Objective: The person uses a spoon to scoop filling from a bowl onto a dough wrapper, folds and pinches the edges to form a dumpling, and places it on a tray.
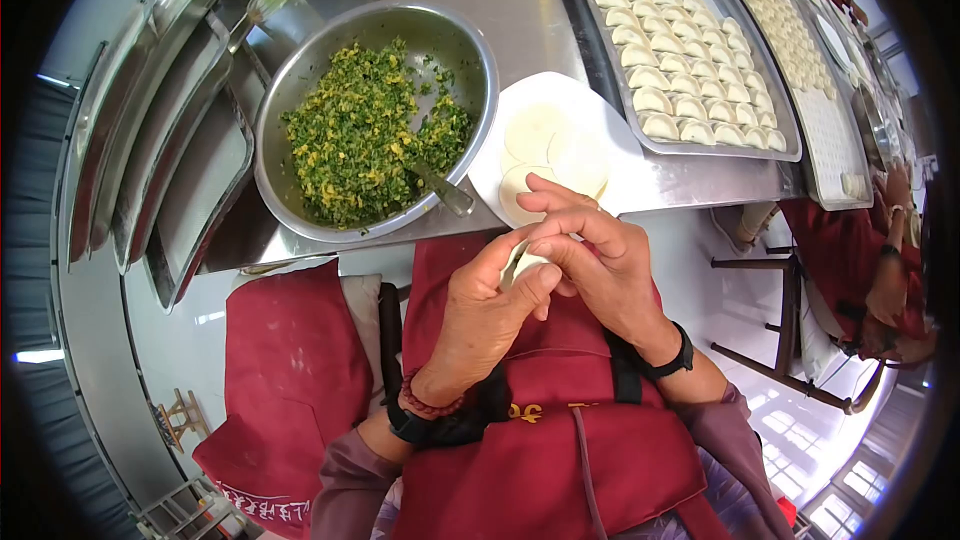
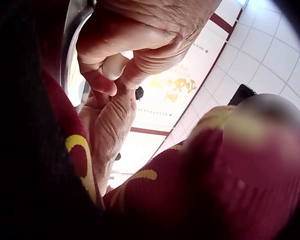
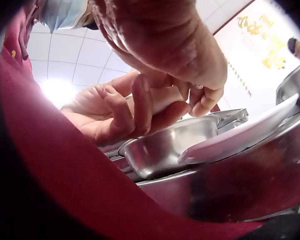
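Observation:
In the head view my left hand (image 1: 485,290) and right hand (image 1: 605,260) meet in front of the apron, holding a folded dumpling (image 1: 516,262) between them. Thumbs and fingertips of both pinch its edge. Pale dough (image 2: 115,66) shows between the fingers in the left wrist view, and the right wrist view shows the dumpling's smooth side (image 3: 162,97) against the left fingers. Most of it is hidden by the hands. Just beyond them, round wrappers (image 1: 535,128) lie on a white plate (image 1: 622,152).
A steel bowl (image 1: 480,60) of chopped green and yellow filling (image 1: 350,130), with a spoon (image 1: 445,190), stands left of the plate. At the right, a metal tray (image 1: 700,149) carries rows of dumplings (image 1: 690,85). Metal trays (image 1: 200,140) lean at the far left. Another person's arm (image 1: 888,285) shows far right.

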`<state>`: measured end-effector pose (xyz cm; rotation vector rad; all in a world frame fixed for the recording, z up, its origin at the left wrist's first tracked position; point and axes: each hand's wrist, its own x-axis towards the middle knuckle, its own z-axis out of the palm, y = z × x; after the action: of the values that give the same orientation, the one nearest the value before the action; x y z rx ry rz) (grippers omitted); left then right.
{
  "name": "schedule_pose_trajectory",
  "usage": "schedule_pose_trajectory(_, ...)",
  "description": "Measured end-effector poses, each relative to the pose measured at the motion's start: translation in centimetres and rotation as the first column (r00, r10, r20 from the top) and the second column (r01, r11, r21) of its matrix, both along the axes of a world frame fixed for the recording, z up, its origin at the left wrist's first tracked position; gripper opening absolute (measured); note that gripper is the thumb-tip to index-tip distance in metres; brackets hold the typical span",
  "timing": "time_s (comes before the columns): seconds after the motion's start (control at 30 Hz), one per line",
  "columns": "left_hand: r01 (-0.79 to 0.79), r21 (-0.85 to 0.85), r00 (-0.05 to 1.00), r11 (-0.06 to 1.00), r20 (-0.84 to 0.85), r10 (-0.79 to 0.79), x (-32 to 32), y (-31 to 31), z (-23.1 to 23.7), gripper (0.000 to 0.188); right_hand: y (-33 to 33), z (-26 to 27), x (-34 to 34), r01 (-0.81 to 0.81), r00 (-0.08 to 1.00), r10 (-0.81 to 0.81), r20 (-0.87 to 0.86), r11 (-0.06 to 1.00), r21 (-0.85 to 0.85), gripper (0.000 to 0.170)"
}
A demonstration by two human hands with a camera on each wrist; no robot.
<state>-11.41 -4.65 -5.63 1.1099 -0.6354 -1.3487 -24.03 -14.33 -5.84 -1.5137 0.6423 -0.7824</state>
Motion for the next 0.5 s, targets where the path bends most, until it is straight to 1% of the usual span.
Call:
schedule_pose_trajectory(0.1,-0.026,0.002,0.999,1.000,0.021,0.026,0.0,-0.1,0.0,0.038,0.0,-0.2,0.3,-0.001,0.999,0.001,0.044,1.000,0.021,0.009)
schedule_pose_trajectory(0.2,-0.035,-0.018,0.998,0.999,-0.057,0.034,0.1,0.1,-0.2,0.036,-0.1,-0.8,0.4,-0.019,0.994,0.023,0.103,0.999,-0.046,0.017)
schedule_pose_trajectory(0.3,-0.107,-0.055,0.991,0.993,-0.081,0.103,-0.3,0.0,0.8,0.036,0.3,0.8,-0.2,0.084,0.982,-0.105,0.159,0.988,0.132,0.031)
schedule_pose_trajectory(0.4,-0.159,-0.174,0.982,0.972,-0.131,0.137,-0.4,-0.2,0.3,0.037,0.5,0.9,-1.7,0.059,0.991,-0.096,0.094,0.939,0.340,0.041)
schedule_pose_trajectory(0.5,-0.176,-0.238,0.980,0.955,-0.131,0.148,-0.5,-0.5,0.0,0.038,0.6,1.5,-1.9,-0.049,0.982,-0.055,0.182,0.852,0.521,0.039)
